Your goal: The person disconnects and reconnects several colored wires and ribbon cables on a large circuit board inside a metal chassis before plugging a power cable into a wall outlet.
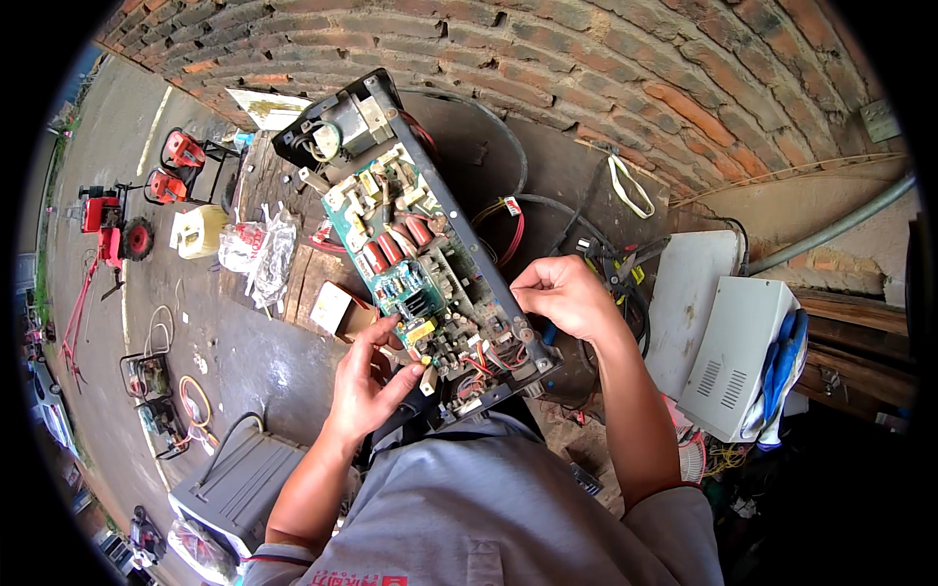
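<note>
An opened electrical unit lies tilted in front of me, its black metal frame (457, 210) running along the right side. Inside sits a green circuit board (341, 217) with red-brown cylindrical capacitors (396, 244), and thin coloured wires (481, 359) crowd its near end. My left hand (368, 383) is curled around the board's near left edge, with thumb and forefinger against it. Just right of the frame, my right hand (570, 298) has thumb and forefinger pinched together. Whatever lies between those fingertips, if anything, is too small or hidden to make out.
Cables and tools (620, 269) lie right of the unit, by a brick wall (606, 59). A grey metal cover (740, 356) leans farther right. At left are clear plastic bags (269, 254), a small box (337, 308) and a yellowish jug (202, 231). Red machines (106, 215) stand beyond.
</note>
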A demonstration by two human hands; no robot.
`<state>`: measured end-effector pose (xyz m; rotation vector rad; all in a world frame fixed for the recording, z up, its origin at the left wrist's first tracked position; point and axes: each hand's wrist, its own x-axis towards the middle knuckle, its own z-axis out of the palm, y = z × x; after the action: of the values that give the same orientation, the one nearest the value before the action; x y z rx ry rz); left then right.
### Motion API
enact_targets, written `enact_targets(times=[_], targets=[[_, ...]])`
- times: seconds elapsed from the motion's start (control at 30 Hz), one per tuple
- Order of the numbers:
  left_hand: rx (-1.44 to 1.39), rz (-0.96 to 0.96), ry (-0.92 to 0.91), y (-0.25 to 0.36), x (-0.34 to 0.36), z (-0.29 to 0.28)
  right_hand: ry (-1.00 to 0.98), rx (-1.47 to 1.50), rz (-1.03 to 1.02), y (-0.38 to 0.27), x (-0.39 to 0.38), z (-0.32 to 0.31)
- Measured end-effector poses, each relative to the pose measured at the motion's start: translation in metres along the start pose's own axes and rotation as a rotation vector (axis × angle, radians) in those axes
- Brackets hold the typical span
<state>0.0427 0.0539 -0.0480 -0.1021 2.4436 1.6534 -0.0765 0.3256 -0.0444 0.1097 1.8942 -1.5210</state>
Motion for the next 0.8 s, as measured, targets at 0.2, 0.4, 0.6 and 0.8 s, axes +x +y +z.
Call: enact_targets(times=[0.2, 0.4, 0.6, 0.8], targets=[[-0.107, -0.053, -0.016, -0.003, -0.003, -0.001, 0.12, -0.212, -0.114, -0.005, -0.003, 0.006], [-0.06, 0.047, 0.213, 0.01, -0.011, 0.0, 0.449, -0.074, -0.418, -0.021, -0.051, 0.019], [0.016, 0.399, -0.005, 0.063, 0.023, -0.013, 0.55, -0.693, -0.626, -0.049, -0.092, 0.05], [0.194, 0.558, -0.405, 0.08, 0.066, -0.004, 0.515, -1.011, -0.372, -0.049, -0.083, 0.07]])
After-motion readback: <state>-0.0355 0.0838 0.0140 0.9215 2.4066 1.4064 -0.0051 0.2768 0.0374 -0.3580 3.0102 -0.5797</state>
